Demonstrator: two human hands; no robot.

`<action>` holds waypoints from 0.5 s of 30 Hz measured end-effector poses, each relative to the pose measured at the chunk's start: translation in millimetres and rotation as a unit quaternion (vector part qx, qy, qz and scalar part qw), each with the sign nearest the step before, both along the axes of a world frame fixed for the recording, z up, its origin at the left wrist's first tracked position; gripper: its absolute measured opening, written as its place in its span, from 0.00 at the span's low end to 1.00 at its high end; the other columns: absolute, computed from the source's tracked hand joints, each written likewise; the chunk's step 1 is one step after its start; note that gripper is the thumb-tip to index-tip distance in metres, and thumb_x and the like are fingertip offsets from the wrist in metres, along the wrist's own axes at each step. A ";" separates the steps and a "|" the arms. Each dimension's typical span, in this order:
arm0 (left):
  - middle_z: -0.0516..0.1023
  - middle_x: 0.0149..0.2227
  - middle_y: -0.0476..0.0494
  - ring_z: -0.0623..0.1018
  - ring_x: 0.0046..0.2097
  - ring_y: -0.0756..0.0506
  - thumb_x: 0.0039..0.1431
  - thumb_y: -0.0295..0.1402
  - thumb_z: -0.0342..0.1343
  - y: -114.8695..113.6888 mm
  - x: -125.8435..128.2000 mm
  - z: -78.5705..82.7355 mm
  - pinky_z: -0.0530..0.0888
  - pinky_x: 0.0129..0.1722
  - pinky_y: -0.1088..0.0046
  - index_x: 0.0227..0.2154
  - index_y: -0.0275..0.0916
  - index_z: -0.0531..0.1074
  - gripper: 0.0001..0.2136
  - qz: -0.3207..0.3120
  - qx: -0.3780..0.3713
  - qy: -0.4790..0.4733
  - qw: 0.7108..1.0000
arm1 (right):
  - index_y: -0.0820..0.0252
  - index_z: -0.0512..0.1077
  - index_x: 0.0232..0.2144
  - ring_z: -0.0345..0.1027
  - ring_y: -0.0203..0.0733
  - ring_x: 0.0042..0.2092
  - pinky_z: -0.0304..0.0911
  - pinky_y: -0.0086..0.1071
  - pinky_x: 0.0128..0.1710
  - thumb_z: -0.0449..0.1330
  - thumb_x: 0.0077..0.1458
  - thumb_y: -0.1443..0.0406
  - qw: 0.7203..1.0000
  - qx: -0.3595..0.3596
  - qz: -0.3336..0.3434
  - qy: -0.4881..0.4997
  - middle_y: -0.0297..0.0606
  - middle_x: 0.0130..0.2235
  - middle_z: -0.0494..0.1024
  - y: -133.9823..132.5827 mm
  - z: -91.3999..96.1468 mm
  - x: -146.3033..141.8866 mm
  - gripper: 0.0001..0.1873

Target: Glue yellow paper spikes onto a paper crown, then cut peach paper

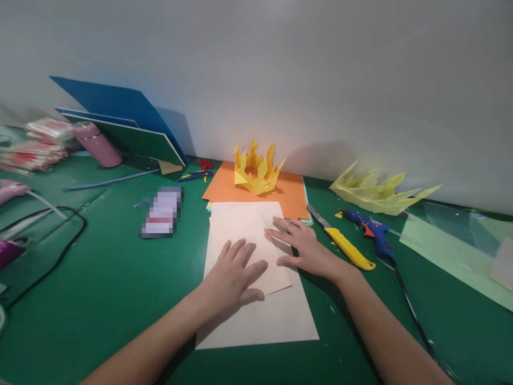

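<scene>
A sheet of cream paper [244, 230] lies on the green table [112, 278], on top of a second cream sheet [276, 315]. My left hand [232, 275] rests flat on the upper sheet, fingers spread and pointing up and right. My right hand [302, 246] presses flat on the sheet's right edge, fingers stretched toward the left. Neither hand holds anything.
Behind the sheets lies orange paper [288, 195] with a folded yellow paper crown [256, 171] on it. A yellow utility knife [344, 245] and blue glue gun [372, 232] lie right of my right hand. Pale yellow folded spikes [377, 192], blue boards [120, 123], a pink bottle [98, 143] stand farther off.
</scene>
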State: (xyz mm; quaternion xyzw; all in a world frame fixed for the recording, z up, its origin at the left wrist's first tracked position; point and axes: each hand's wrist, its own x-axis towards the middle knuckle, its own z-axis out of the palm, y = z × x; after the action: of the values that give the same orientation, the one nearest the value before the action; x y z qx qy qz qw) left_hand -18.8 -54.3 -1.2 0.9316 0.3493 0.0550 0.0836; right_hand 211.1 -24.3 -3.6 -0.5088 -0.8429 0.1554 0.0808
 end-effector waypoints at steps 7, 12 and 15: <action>0.61 0.55 0.29 0.59 0.59 0.28 0.58 0.45 0.52 -2.1 2.0 1.3 0.57 0.55 0.42 0.46 0.39 0.67 0.18 0.040 0.000 0.027 0.999 | 0.42 0.53 0.62 0.44 0.57 0.64 0.48 0.53 0.58 0.64 0.44 0.48 1.000 0.005 0.024 0.008 0.38 0.66 0.51 -18.1 -3.3 15.1 0.44; 0.60 0.57 0.26 0.58 0.60 0.27 0.59 0.45 0.50 -1.5 -2.8 -1.2 0.56 0.55 0.42 0.51 0.37 0.65 0.22 0.126 0.004 0.024 0.992 | 0.57 0.60 0.58 0.58 0.54 0.57 0.55 0.50 0.54 0.52 0.57 0.55 0.963 0.206 -0.171 0.038 0.49 0.57 0.66 -16.0 -16.3 40.4 0.28; 0.59 0.59 0.26 0.57 0.61 0.26 0.54 0.53 0.51 -0.9 -5.8 -3.9 0.54 0.56 0.40 0.52 0.36 0.64 0.29 0.147 0.001 0.010 0.989 | 0.66 0.63 0.55 0.62 0.55 0.53 0.59 0.48 0.51 0.50 0.58 0.59 0.936 0.242 -0.255 0.011 0.54 0.51 0.70 -14.5 -25.8 60.1 0.26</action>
State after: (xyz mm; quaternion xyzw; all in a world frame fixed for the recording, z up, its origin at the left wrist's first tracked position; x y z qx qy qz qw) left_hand -24.6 -55.2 -5.1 0.8708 0.4832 0.0571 0.0705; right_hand 271.2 -38.7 -29.4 -0.6699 -0.6961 -0.0730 0.2478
